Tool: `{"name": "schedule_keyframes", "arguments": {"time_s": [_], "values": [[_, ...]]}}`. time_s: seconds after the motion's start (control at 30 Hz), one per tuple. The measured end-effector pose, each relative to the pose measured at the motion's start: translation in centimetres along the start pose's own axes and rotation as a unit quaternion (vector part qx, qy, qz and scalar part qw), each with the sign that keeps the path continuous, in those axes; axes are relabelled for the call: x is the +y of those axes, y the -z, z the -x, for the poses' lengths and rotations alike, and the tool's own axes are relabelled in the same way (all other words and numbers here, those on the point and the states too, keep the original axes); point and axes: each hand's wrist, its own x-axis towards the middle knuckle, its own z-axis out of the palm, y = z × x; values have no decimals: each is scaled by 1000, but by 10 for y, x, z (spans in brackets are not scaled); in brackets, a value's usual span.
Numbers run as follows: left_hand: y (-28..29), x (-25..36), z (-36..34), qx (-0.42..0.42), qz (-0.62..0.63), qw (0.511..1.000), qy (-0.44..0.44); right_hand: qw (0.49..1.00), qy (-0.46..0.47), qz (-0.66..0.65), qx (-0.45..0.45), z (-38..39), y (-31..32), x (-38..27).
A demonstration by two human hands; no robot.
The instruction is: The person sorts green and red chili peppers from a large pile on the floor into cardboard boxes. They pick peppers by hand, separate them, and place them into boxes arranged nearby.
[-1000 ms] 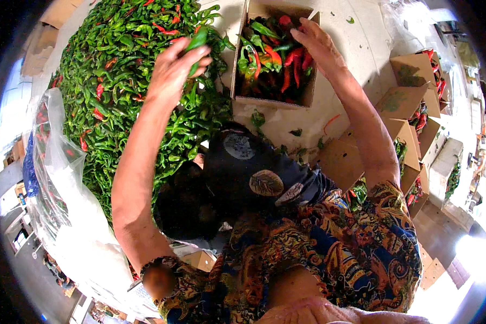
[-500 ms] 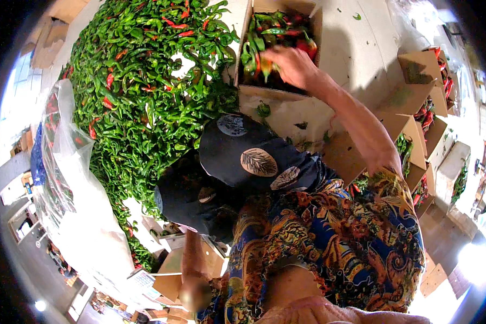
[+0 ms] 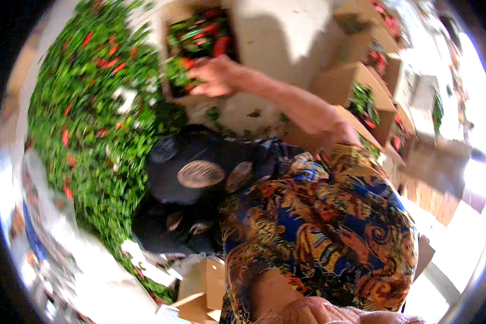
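Observation:
My right hand reaches to the lower edge of an open cardboard box at the upper middle, beside green and red peppers inside it. Motion blur hides whether its curled-looking fingers grip anything. A big heap of green peppers flecked with red spreads over the pale surface at my left. My left hand is out of sight. My dark trousers with oval leaf prints lie between the heap and my patterned shirt.
A row of open cardboard boxes holding red and green peppers runs down the right. Clear plastic sheeting borders the heap at lower left. Another brown box stands by the lower middle. The pale surface carries scattered leaves.
My left hand, earlier holding a green pepper above the heap, has dropped out of view. My right hand moved from the box's right rim to its lower left. The whole view has swung and blurred.

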Motion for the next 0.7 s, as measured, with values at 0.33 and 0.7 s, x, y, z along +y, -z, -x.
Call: {"name": "schedule_keyframes", "arguments": {"time_s": [0.33,0.7], "values": [[10,112,-50,-10,-74,989,-130,923,26,241,299,37,-49,-24],[-13,345,-22,23,-12,897,-441,965,-79,212,136,21,-47,24]]}}
